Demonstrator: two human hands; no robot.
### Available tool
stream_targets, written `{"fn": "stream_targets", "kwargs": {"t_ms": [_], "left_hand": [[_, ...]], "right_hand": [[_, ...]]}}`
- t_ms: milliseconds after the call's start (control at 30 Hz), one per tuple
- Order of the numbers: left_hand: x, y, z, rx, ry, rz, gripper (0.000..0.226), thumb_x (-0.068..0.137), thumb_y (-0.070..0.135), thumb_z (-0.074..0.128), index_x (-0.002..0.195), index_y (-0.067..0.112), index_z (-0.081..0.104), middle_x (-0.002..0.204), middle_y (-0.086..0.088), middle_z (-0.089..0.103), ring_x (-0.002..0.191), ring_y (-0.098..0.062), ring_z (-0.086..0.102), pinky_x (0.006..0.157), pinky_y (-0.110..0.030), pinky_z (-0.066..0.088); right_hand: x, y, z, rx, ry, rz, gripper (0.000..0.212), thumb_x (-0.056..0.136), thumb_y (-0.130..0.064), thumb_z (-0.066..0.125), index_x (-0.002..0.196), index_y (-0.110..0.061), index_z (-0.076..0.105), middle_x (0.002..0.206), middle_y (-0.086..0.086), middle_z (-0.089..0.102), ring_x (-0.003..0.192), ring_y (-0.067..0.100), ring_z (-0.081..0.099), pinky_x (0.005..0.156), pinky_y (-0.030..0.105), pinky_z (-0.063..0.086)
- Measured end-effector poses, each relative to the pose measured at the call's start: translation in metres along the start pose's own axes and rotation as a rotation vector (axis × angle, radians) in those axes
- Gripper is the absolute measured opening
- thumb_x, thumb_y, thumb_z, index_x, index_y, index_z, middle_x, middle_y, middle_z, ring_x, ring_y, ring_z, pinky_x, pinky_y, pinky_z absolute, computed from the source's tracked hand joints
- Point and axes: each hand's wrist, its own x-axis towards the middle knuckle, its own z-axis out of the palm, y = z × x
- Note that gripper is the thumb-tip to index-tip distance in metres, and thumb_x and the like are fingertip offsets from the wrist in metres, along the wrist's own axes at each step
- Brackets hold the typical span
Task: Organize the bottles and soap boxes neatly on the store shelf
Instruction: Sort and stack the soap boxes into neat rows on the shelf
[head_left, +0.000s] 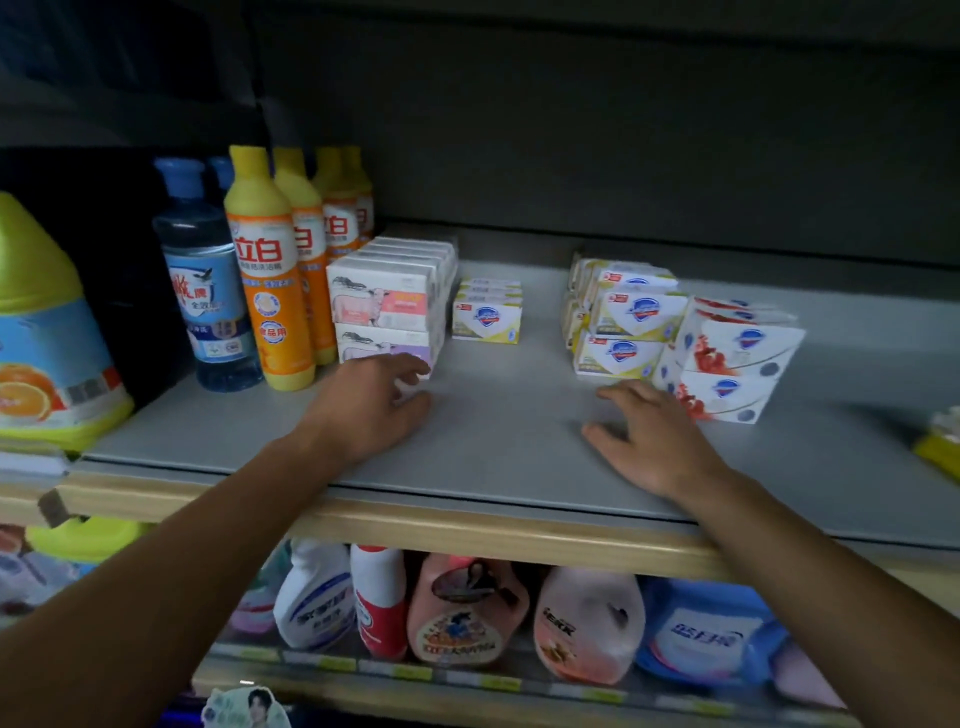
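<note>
Both hands, left (371, 402) and right (652, 434), open and empty over smooth grey shelf (498, 415), near rectangular cardboard soap boxes (387, 301)

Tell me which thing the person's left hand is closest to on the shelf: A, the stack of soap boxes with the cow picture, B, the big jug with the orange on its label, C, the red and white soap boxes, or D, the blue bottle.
A: the left hand lies open on the shelf with its fingertips right at the bottom front of the cow-picture soap boxes.
</note>
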Motion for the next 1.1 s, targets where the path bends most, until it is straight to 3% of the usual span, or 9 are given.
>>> {"fn": "stream_targets", "kwargs": {"t_ms": [167, 333, 467, 567, 633, 733, 833, 967, 1100], "left_hand": [[0.022, 0.049, 0.016, -0.234, 0.086, 0.033, 0.026, 0.086, 0.026, 0.069, 0.112, 0.021, 0.069, 0.091, 0.007, 0.069, 0.077, -0.011, 0.065, 0.078, -0.018, 0.042], [0.057, 0.101, 0.043, -0.344, 0.069, 0.067, 0.029, 0.086, 0.023, 0.07, 0.114, 0.019, 0.067, 0.096, 0.002, 0.071, 0.082, -0.018, 0.07, 0.09, -0.031, 0.051], [0.091, 0.133, 0.066, -0.296, 0.071, 0.119, 0.042, 0.084, 0.029, 0.071, 0.124, 0.02, 0.061, 0.106, -0.001, 0.066, 0.09, -0.025, 0.065, 0.091, -0.035, 0.049], [0.117, 0.146, 0.081, -0.213, 0.106, 0.105, 0.046, 0.083, 0.037, 0.072, 0.124, 0.018, 0.059, 0.109, -0.002, 0.061, 0.091, -0.017, 0.058, 0.081, -0.026, 0.042], [0.13, 0.152, 0.09, -0.256, 0.088, 0.003, 0.048, 0.082, 0.044, 0.072, 0.119, 0.015, 0.059, 0.107, -0.001, 0.063, 0.094, -0.015, 0.056, 0.077, -0.024, 0.039], [0.144, 0.156, 0.105, -0.358, 0.04, -0.112, 0.045, 0.079, 0.048, 0.074, 0.105, 0.014, 0.058, 0.1, 0.0, 0.07, 0.095, -0.019, 0.063, 0.079, -0.029, 0.047], [0.151, 0.158, 0.114, -0.332, 0.088, -0.114, 0.038, 0.083, 0.043, 0.071, 0.102, 0.011, 0.061, 0.1, -0.004, 0.072, 0.096, -0.023, 0.065, 0.082, -0.034, 0.051], [0.155, 0.154, 0.118, -0.335, 0.091, -0.104, 0.032, 0.088, 0.039, 0.066, 0.104, 0.012, 0.058, 0.103, -0.006, 0.071, 0.096, -0.022, 0.065, 0.073, -0.028, 0.043], [0.156, 0.154, 0.117, -0.402, 0.1, -0.148, 0.049, 0.078, 0.053, 0.073, 0.099, 0.019, 0.046, 0.088, 0.006, 0.064, 0.085, -0.015, 0.058, 0.065, -0.026, 0.04]], "right_hand": [[-0.01, 0.02, 0.002, -0.007, -0.045, 0.04, 0.06, 0.092, -0.061, 0.043, 0.14, -0.026, 0.048, 0.144, -0.001, 0.045, 0.132, 0.021, 0.041, 0.109, 0.03, 0.03], [-0.009, 0.022, 0.008, -0.014, 0.006, 0.043, 0.057, 0.09, -0.062, 0.042, 0.135, -0.028, 0.051, 0.139, -0.001, 0.049, 0.13, 0.023, 0.042, 0.109, 0.032, 0.031], [-0.009, 0.024, 0.011, 0.005, 0.033, 0.041, 0.058, 0.088, -0.063, 0.042, 0.131, -0.027, 0.055, 0.133, -0.001, 0.052, 0.126, 0.025, 0.045, 0.108, 0.035, 0.033], [-0.008, 0.025, 0.012, 0.016, 0.032, 0.038, 0.059, 0.087, -0.064, 0.04, 0.129, -0.026, 0.055, 0.132, -0.002, 0.051, 0.126, 0.025, 0.043, 0.108, 0.036, 0.031], [-0.007, 0.026, 0.012, 0.017, 0.035, 0.035, 0.058, 0.086, -0.065, 0.039, 0.127, -0.027, 0.055, 0.13, -0.003, 0.051, 0.124, 0.024, 0.043, 0.106, 0.035, 0.03], [-0.007, 0.026, 0.012, 0.028, 0.035, 0.031, 0.059, 0.084, -0.065, 0.036, 0.126, -0.027, 0.055, 0.129, -0.003, 0.051, 0.121, 0.024, 0.042, 0.103, 0.036, 0.029], [-0.006, 0.027, 0.013, 0.05, 0.041, 0.034, 0.061, 0.083, -0.067, 0.036, 0.125, -0.028, 0.054, 0.127, -0.005, 0.05, 0.121, 0.023, 0.042, 0.104, 0.036, 0.028], [-0.006, 0.027, 0.014, 0.058, 0.053, 0.033, 0.061, 0.082, -0.066, 0.035, 0.124, -0.028, 0.055, 0.127, -0.005, 0.05, 0.119, 0.024, 0.042, 0.103, 0.037, 0.03], [-0.006, 0.026, 0.013, 0.054, 0.046, 0.04, 0.058, 0.084, -0.064, 0.036, 0.125, -0.028, 0.054, 0.127, -0.005, 0.05, 0.119, 0.023, 0.042, 0.103, 0.037, 0.031]]}}
